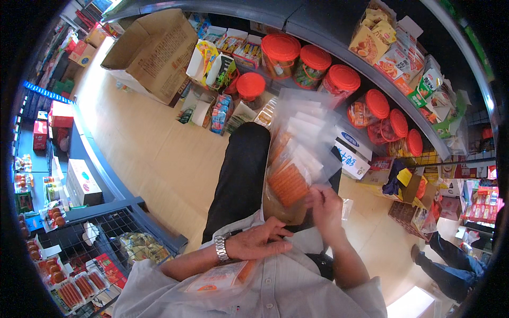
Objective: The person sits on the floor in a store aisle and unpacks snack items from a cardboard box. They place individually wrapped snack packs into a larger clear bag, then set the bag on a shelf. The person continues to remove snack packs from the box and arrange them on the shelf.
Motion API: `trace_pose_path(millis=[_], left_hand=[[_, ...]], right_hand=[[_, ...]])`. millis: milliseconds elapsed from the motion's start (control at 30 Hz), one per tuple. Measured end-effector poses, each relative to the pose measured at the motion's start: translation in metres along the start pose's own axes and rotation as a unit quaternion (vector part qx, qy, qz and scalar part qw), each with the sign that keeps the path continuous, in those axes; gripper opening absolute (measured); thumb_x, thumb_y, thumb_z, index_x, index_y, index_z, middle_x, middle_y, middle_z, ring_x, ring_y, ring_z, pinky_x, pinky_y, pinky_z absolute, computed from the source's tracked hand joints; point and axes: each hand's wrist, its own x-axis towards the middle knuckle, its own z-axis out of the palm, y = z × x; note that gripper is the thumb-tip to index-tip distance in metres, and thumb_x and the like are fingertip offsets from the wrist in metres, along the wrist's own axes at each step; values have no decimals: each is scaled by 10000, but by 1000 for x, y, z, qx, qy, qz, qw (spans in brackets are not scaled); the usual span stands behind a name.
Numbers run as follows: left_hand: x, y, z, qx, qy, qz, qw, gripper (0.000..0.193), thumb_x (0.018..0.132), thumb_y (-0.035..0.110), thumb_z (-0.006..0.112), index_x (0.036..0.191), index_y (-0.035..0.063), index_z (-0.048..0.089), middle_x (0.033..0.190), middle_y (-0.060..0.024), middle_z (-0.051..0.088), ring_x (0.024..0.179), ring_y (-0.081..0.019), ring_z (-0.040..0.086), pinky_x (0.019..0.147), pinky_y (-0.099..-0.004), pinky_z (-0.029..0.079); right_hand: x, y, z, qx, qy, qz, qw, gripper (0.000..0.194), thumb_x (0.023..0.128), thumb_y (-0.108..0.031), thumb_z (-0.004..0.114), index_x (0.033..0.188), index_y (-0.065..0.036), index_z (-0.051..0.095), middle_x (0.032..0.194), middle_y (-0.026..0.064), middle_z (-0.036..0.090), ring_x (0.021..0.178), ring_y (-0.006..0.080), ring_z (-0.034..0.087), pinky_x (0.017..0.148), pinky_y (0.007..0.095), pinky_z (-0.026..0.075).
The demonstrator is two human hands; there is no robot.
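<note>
Several clear plastic packets (290,179) of orange-brown ridged food lie overlapped above a cardboard box between my knees. My right hand (326,208) is at the lower right corner of the nearest packet, its thumb and fingers closed on the edge. My left hand (258,240), with a metal watch at the wrist, rests palm inward near my waist, fingers slightly apart, holding nothing that shows. Against my shirt, under the left forearm, lies another clear packet (220,278) with a printed label and orange contents. The inside of the box is mostly hidden by the packets.
Red-lidded plastic jars (280,47) and small snack boxes (220,113) line the low shelf ahead. A large open carton (159,59) stands at the upper left. A wire rack (107,230) with packaged food is at the lower left. A person's legs (449,266) show at the right.
</note>
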Motion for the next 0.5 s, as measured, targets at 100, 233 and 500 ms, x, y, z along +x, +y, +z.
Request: trace_pose_path(millis=[100,233,500], left_hand=[[0,0,-1,-8,1,0,1000,626,986,393,627,1301,-22,280,1417,-305,489,1272,-281,555,1035,-387,466],[-3,-2,1,-9,22,-2,1000,398,1013,205,606,1247,65,316,1412,-221,499,1186,-219,592,1011,-371,491],[6,-17,-15,52,-40,52,996,809,896,525,679,1355,2,265,1461,-311,427,1312,-284,513,1047,-396,447]], right_hand=[[9,-5,-8,-61,28,-17,998,106,932,-68,674,1005,7,660,785,164,648,673,217,672,584,329,552],[-2,-37,-24,-56,176,-30,982,512,849,-158,791,1290,-40,559,1133,138,624,961,230,637,751,352,538],[-48,-127,-13,177,-428,-205,862,509,858,-187,785,1312,-65,590,1243,140,612,1051,273,625,910,368,479]])
